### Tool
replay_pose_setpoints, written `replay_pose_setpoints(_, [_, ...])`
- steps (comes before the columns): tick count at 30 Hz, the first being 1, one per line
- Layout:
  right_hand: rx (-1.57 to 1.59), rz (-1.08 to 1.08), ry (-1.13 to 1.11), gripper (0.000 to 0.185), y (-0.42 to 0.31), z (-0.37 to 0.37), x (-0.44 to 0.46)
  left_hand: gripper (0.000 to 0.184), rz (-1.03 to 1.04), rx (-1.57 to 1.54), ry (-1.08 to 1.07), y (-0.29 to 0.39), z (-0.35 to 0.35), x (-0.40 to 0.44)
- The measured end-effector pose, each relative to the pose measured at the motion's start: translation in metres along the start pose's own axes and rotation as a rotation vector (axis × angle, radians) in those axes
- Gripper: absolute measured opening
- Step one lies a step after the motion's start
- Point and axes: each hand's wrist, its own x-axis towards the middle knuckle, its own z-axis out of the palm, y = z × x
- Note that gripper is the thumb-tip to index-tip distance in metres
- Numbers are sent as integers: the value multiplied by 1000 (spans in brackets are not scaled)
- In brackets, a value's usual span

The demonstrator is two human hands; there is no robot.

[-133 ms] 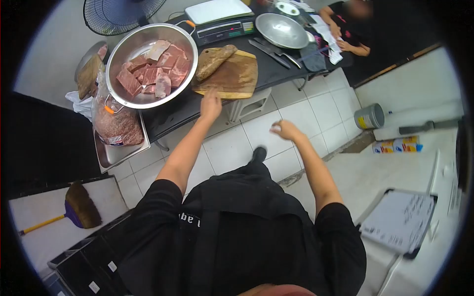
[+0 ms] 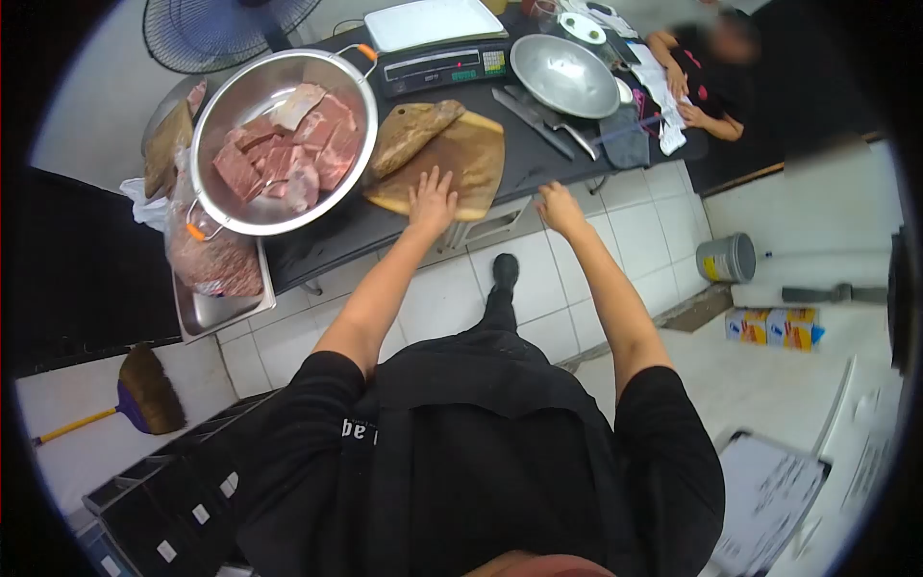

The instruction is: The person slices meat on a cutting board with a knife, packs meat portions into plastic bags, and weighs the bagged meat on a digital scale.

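My left hand (image 2: 433, 200) is over the near edge of the wooden cutting board (image 2: 471, 159), fingers spread, holding nothing. An elongated brown piece, perhaps meat, (image 2: 415, 137) lies along the board's left part. At the front edge of the black table (image 2: 332, 252), right of the board, is my right hand (image 2: 560, 207), its fingers curled; whether it holds anything is too small to tell. Left of the board, a large steel pot with orange handles (image 2: 363, 159) contains several chunks of raw meat (image 2: 274, 159). Two knives (image 2: 532, 122) lie right of the board.
Behind the board stand a scale (image 2: 442, 67) and a metal bowl (image 2: 565, 77). Bagged meat (image 2: 216, 255) rests in a steel tray (image 2: 226, 313) at left. Another person (image 2: 707, 77) sits at the far right with papers. A grey bucket (image 2: 728, 258) stands on the floor.
My left hand has moved farther onto the board, its fingers now spread. My right hand has risen toward the table edge. The camera view has shifted slightly.
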Motion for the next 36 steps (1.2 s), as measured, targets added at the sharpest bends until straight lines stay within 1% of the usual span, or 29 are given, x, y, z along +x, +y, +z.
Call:
replay_pose_setpoints(1, [-74,-53,168,49,30,-14,25,55,-21,-28,11,25,17,4])
replay_pose_setpoints(2, [-197,-85,234,48,69,-15,60,57,-88,74,20,57,32,8])
replay_pose_setpoints(3, [-293,-126,313,48,94,-12,101,59,-155,205,27,74,38,18])
replay_pose_setpoints(4, [-321,-129,263,54,106,-25,122,61,-128,226,81,78,50,25])
replay_pose_setpoints(5, [-302,-139,245,54,111,-27,133,64,-99,254,113,75,58,22])
replay_pose_setpoints(6, [-329,-100,183,56,117,-27,140,64,-120,261,97,79,56,20])
replay_pose_setpoints(7, [-360,-70,114,58,122,-26,145,64,-89,259,59,83,52,15])
replay_pose_setpoints(8, [-300,-97,34,60,128,-23,153,65,-62,258,26,85,47,13])
replay_pose_setpoints(9, [-305,-120,11,60,136,-23,159,65,-94,253,20,87,46,17])
replay_pose_setpoints(11, [-289,-207,81,60,146,-21,168,68,4,240,-35,92,41,22])
replay_pose_setpoints(13, [-242,-239,66,62,149,-12,175,68,-16,243,-99,89,33,27])
replay_pose_setpoints(15, [-146,-229,83,53,150,-25,174,68,-31,228,-156,90,28,33])
replay_pose_setpoints(16, [44,-194,93,56,147,-32,170,67,4,185,-195,84,23,33])
replay_pose_setpoints(17, [53,-207,81,56,147,-30,168,66,37,144,-234,76,16,33])
replay_pose_setpoints(18, [194,-130,46,56,150,-29,166,65,94,204,-248,69,6,35])
replay_pose_setpoints(19, [331,-48,16,56,151,-28,164,65,84,210,-251,54,9,34])
replay_pose_setpoints(20, [403,39,-70,48,139,-50,155,62,-144,-2,-170,33,19,34])
replay_pose_setpoints(21, [405,46,-58,48,137,-48,151,61,-245,-113,-136,24,25,51])
replay_pose_setpoints(22, [428,9,-8,43,139,-46,146,61,-343,-226,-89,15,31,67])
replay_pose_setpoints(23, [447,-33,43,38,140,-47,143,69,-763,-542,192,15,39,93])
replay_pose_setpoints(24, [457,-99,99,31,137,-51,139,80,-1074,-749,337,32,32,121])
replay_pose_setpoints(25, [457,-97,103,31,132,-52,137,91,-1362,-949,593,51,24,148])
replay_pose_setpoints(26, [448,-130,99,31,128,-52,135,105,-1543,-1039,706,84,-1,179])
replay_pose_setpoints(27, [439,-165,102,32,124,-53,136,105,-1533,-1041,706,79,3,194])
replay_pose_setpoints(29, [435,-197,110,31,120,-50,132,120,-1751,-478,648,60,15,218])
replay_pose_setpoints(31, [359,-213,7,31,111,-47,129,120,-1781,-484,677,44,13,233])
replay_pose_setpoints(33, [371,-223,-21,31,107,-42,121,121,-1813,-481,686,38,7,227])
replay_pose_setpoints(35, [371,-179,13,32,107,-47,113,116,-1532,-541,586,39,5,222])
replay_pose_setpoints(36, [341,-209,17,31,108,-50,111,110,-1466,-507,564,48,-1,220])
